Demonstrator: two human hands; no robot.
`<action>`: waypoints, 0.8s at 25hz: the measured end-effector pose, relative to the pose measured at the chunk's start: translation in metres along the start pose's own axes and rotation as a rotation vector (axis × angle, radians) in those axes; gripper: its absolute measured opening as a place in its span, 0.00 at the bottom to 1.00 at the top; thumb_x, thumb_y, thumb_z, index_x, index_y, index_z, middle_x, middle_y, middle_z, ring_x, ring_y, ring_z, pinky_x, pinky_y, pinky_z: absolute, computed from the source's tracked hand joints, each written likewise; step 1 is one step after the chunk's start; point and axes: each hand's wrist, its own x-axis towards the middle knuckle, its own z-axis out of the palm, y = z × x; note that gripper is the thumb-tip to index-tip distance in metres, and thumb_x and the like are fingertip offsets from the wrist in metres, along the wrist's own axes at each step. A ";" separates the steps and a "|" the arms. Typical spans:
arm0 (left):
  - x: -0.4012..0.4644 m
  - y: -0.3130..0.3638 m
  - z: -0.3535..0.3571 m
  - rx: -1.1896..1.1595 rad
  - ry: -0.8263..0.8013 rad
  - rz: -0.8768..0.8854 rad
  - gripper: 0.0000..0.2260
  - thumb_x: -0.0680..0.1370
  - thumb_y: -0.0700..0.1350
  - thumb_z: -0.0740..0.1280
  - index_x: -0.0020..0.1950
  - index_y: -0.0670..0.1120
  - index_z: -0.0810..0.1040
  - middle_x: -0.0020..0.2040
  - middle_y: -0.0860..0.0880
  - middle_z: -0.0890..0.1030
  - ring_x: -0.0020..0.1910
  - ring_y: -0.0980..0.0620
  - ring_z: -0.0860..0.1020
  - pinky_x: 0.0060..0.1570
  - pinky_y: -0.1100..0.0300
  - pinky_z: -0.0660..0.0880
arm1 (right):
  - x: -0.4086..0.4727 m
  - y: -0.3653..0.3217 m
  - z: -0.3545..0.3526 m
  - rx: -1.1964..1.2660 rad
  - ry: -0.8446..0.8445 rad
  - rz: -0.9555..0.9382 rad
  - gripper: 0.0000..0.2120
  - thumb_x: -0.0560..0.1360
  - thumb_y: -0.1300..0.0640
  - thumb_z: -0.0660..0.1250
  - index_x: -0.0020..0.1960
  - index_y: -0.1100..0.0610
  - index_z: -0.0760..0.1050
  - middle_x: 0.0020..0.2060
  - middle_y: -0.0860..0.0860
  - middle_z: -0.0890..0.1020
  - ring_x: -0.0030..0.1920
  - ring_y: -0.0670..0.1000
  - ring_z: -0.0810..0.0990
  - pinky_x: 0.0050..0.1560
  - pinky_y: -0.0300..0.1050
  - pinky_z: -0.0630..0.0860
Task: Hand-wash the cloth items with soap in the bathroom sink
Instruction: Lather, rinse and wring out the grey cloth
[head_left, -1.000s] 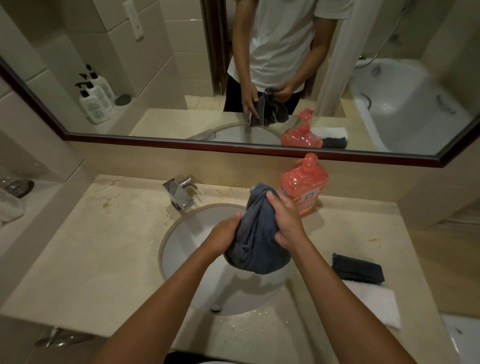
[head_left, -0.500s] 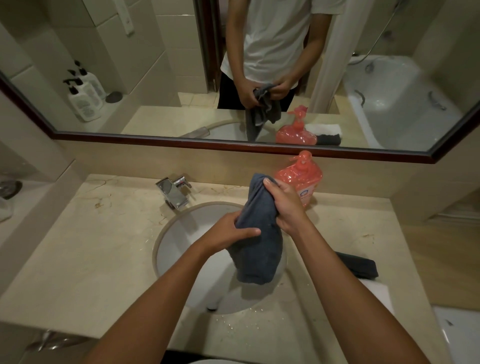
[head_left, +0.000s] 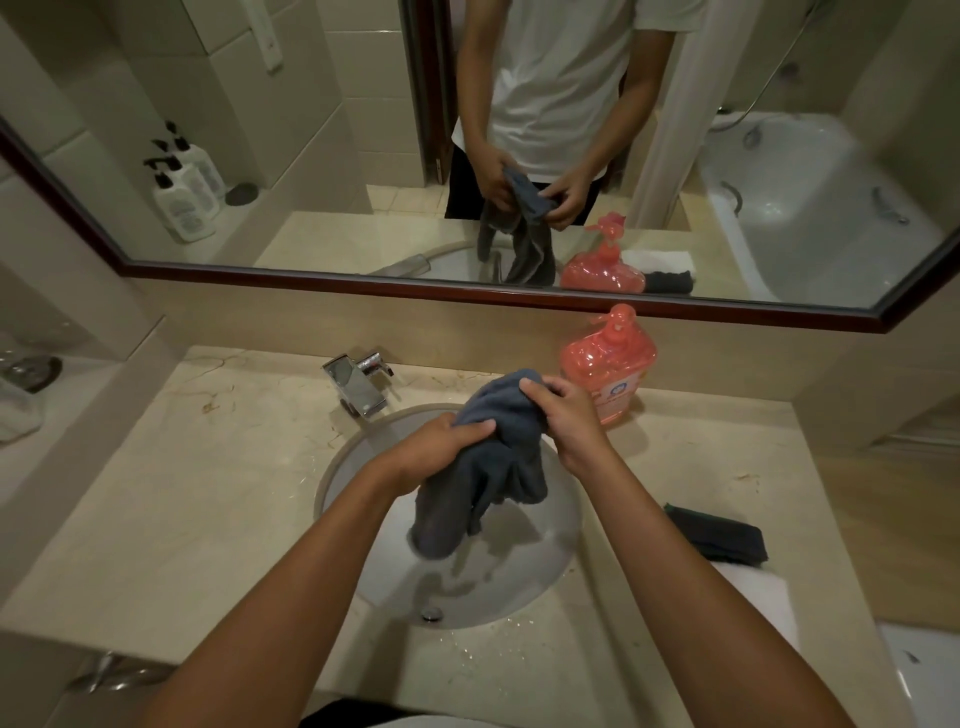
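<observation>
Two hands, yours: left hand (head_left: 439, 451) and right hand (head_left: 566, 415) both grip the grey cloth (head_left: 493, 467) bunched above the sink (head_left: 353, 467), its lower folds partly hiding the basin, your fingertips buried in fabric.

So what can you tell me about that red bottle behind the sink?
The soap bottle is translucent red-orange plastic with a matching pump top and a pale label low on its front. It stands upright on the beige counter against the back wall, right of the faucet. No hand touches it; the mirror shows its reflection.
</observation>
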 end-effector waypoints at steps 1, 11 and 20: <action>-0.001 0.001 -0.002 -0.120 0.025 0.035 0.09 0.83 0.52 0.64 0.57 0.49 0.79 0.57 0.45 0.84 0.53 0.51 0.82 0.60 0.55 0.78 | 0.001 0.002 0.000 -0.007 -0.019 0.039 0.07 0.79 0.57 0.70 0.55 0.59 0.79 0.51 0.58 0.84 0.51 0.54 0.83 0.54 0.51 0.80; 0.020 -0.014 0.012 -0.938 0.023 0.003 0.29 0.80 0.56 0.65 0.69 0.33 0.74 0.68 0.33 0.76 0.67 0.40 0.77 0.71 0.47 0.71 | -0.030 0.013 -0.006 -0.180 -0.186 0.222 0.18 0.83 0.41 0.57 0.56 0.51 0.81 0.52 0.52 0.86 0.53 0.52 0.84 0.58 0.50 0.79; 0.019 -0.017 0.047 -0.878 -0.103 0.059 0.38 0.83 0.66 0.43 0.71 0.35 0.72 0.65 0.35 0.79 0.67 0.42 0.78 0.67 0.50 0.73 | -0.026 0.033 -0.010 -0.381 -0.071 -0.275 0.05 0.77 0.61 0.72 0.43 0.56 0.84 0.35 0.46 0.84 0.38 0.42 0.79 0.43 0.44 0.75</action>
